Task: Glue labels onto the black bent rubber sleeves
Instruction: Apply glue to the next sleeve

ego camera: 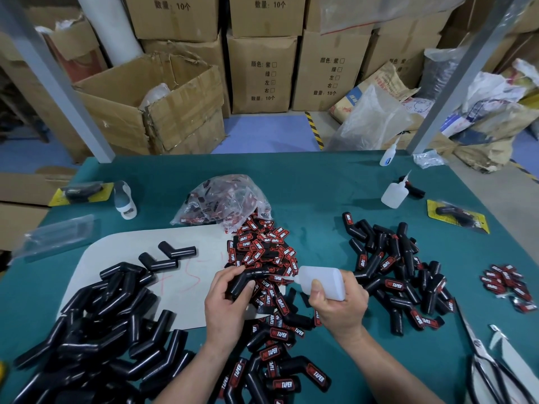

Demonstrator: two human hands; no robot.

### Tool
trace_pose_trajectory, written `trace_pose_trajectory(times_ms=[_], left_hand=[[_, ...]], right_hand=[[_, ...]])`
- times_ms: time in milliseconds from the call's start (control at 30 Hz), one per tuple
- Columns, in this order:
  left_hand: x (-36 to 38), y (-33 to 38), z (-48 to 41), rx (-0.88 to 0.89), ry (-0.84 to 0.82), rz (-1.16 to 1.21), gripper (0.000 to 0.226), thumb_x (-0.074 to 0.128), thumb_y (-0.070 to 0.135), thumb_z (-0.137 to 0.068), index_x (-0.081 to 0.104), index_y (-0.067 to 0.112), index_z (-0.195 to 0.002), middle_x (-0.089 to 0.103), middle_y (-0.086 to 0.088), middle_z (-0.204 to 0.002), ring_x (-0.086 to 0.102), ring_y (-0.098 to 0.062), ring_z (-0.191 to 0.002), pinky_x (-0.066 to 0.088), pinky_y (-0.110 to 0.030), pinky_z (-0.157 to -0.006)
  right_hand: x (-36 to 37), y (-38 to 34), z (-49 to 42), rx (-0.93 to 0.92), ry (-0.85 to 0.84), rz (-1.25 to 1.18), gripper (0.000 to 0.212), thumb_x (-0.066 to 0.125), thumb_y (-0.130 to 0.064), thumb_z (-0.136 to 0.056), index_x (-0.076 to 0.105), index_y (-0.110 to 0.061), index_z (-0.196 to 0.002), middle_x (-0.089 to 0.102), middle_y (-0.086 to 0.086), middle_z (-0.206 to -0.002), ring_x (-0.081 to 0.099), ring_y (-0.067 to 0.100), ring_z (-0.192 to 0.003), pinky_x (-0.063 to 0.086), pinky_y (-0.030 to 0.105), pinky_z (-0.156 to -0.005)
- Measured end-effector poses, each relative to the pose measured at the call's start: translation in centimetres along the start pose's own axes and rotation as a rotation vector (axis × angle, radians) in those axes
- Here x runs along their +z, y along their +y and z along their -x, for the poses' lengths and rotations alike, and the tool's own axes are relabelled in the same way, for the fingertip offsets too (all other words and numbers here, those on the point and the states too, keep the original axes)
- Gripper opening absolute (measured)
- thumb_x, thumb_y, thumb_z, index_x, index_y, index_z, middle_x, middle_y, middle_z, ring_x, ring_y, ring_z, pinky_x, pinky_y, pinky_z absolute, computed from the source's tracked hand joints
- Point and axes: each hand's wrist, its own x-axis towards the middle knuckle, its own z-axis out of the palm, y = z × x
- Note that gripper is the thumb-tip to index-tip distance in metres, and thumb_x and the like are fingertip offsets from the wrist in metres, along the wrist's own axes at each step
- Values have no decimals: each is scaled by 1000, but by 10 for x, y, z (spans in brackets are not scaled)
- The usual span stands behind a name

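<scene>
1. Sleeves already labelled (pixel 280 357) lie nearest me, between the two forearms. I'd use them as the guide for where the label goes, which is flat along one straight leg and clear of the bend.
2. My left hand (pixel 226 304) is curled round one leg of a bent sleeve (pixel 246 279). The thumb and fingers wrap it and the other leg points up and to the right.
3. My right hand (pixel 339 307) is closed round the glue bottle (pixel 323 279), which lies nearly level with its nozzle (pixel 292 277) aimed left at the free end of the sleeve. The tip is just beside the rubber, but I cannot tell if it touches.
4. In my judgement this is the gluing step. I'd squeeze lightly and lay a thin short line on the flat of the leg. I'd also keep the sleeve from rolling and keep my left fingers out of the wet patch, because too much glue would ooze past the label's edge.
5. Just beyond the hands sits the heap of loose labels (pixel 262 246), close enough to pick one up quickly once the glue is down.
6. The pile of bare sleeves (pixel 102 316) is to the left.
7. Farther back on the table (pixel 306 182) are the bag of labels (pixel 224 199) and a spare bottle (pixel 393 195).
</scene>
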Motion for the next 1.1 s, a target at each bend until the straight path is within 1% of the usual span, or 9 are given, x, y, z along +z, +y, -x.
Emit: trace_pose_trajectory(times_ms=[200,300,367,467,567,633,767,900,1100], left_hand=[[-1,-2,0,-19,-28,11,49,80,5,-86,73,50,-106,68,18,-115,66,-3,-109,52,-12,-89],[0,-1,0,-5,-17,-6,51,80,3,-86,73,49,-105,69,18,-115,65,-2,-111,49,-10,-92],[1,0,0,-3,-12,-9,53,80,2,-85,73,51,-104,69,19,-114,65,0,-111,47,-8,-92],[0,2,0,0,-9,-12,54,80,2,-86,72,52,-104,68,21,-114,64,2,-111,46,-6,-91],[1,3,1,1,-9,-15,55,79,1,-86,72,53,-105,68,21,-114,64,3,-111,46,-5,-89],[0,4,1,-1,-8,-9,55,79,1,-86,72,52,-104,68,21,-114,64,2,-111,45,-5,-89],[1,5,1,1,-2,-18,56,79,1,-86,72,53,-104,68,21,-114,63,4,-111,44,-4,-90],[0,3,1,-13,-14,-10,55,79,2,-86,72,54,-104,68,22,-114,63,3,-111,46,-5,-90],[0,1,1,-11,-28,-11,51,79,2,-86,74,49,-106,67,19,-115,65,-2,-110,50,-11,-90]], right_hand=[[-1,0,-1,9,-2,5,66,53,-53,-95,59,7,-68,55,8,-54,53,16,-43,40,15,-45],[-1,-2,-1,15,12,-13,62,54,-52,-95,58,4,-71,54,8,-54,49,12,-52,39,13,-49],[-1,-4,-1,0,13,-19,53,53,-53,-95,57,-3,-78,54,8,-53,50,14,-56,40,16,-46],[-2,-6,-2,-35,13,-3,40,51,-54,-95,50,-16,-85,55,8,-53,51,15,-54,39,17,-45],[-1,-6,-2,-38,12,0,44,52,-54,-95,53,-11,-82,54,8,-53,50,13,-46,41,21,-42],[-1,-5,-2,-49,10,1,46,52,-53,-95,54,-9,-81,54,8,-53,52,15,-43,42,24,-40],[-1,-6,-1,-50,4,-3,40,52,-54,-95,49,-16,-84,54,7,-53,51,13,-45,41,20,-41],[0,-3,0,-46,9,-17,44,54,-52,-95,52,-10,-83,54,7,-54,52,13,-46,40,15,-45],[-1,-4,-1,-59,7,-1,45,54,-52,-95,53,-8,-81,53,7,-53,52,16,-42,39,15,-45]])
